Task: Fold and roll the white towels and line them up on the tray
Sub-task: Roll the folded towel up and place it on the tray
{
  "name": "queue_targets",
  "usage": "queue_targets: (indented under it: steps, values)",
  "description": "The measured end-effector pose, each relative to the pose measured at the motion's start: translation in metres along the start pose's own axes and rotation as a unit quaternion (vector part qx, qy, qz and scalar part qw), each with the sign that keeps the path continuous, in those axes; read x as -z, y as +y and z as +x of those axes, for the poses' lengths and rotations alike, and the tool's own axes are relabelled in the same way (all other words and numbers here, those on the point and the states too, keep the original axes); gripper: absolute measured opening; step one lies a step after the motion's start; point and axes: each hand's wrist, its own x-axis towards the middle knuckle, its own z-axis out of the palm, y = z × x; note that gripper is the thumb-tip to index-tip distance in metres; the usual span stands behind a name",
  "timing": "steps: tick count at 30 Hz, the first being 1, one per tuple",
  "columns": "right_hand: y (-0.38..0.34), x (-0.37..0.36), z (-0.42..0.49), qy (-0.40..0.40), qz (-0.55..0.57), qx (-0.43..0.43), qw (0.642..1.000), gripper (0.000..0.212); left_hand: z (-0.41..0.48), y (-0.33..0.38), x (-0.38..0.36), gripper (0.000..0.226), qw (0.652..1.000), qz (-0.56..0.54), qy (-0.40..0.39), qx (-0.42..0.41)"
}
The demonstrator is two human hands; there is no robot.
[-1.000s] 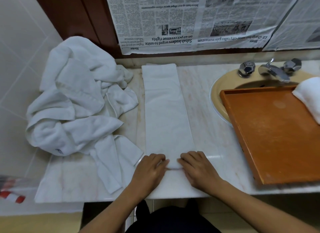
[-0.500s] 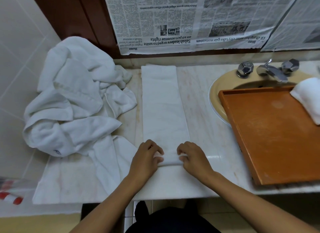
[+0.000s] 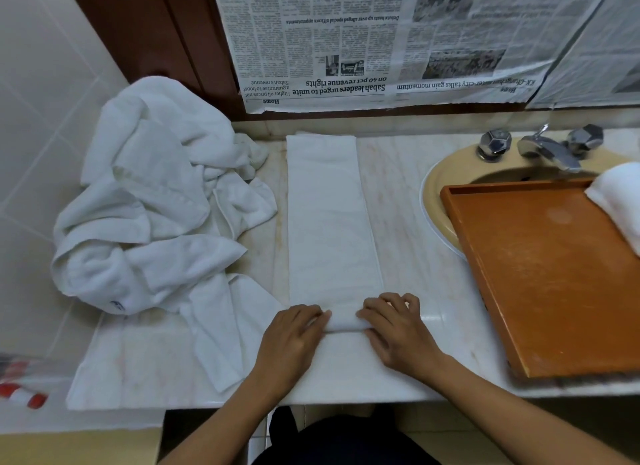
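At the counter's [image 3: 412, 256] front edge, left hand [image 3: 294, 329] and right hand [image 3: 394, 329] curl round the folded towel's [image 3: 329, 222] rolled end; even, firm pressure should keep its edges aligned.

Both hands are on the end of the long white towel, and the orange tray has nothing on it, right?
Not quite. The head view shows one rolled towel lying on the orange tray, at its far right side. The left hand and right hand do grip the near end of the long white towel.

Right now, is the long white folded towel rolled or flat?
Mostly flat: the towel is rolled only at its near end, under left hand and right hand.
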Motion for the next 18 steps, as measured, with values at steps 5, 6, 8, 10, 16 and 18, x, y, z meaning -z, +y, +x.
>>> queue_targets:
  steps: [5, 6, 8, 10, 16, 18]
  values:
    - [0.0, -0.001, 0.009, 0.0, -0.015, 0.007, 1.0, 0.023, 0.01, -0.001, 0.004, 0.035, 1.0, 0.011, -0.021, 0.017]
    - [0.0, 0.0, 0.011, 0.0, -0.016, 0.004, 1.0, 0.024, 0.011, 0.0, 0.004, 0.038, 0.999, 0.011, -0.031, 0.026]
    - [0.001, 0.0, 0.015, -0.012, -0.008, 0.0, 1.0, 0.025, 0.015, 0.001, 0.004, 0.042, 0.998, 0.014, -0.05, 0.04]
    - [0.003, 0.001, 0.02, -0.05, 0.016, -0.013, 0.999, 0.026, 0.02, 0.0, 0.006, 0.043, 0.997, 0.009, -0.065, 0.046]
    - [0.004, 0.014, 0.034, -0.178, 0.234, -0.191, 0.936, 0.017, 0.037, 0.001, 0.027, 0.043, 0.978, -0.023, -0.18, 0.104]
    - [0.001, 0.018, 0.038, -0.192, 0.282, -0.239, 0.909, 0.021, 0.042, 0.0, 0.029, 0.03, 0.962, -0.061, -0.189, 0.187]
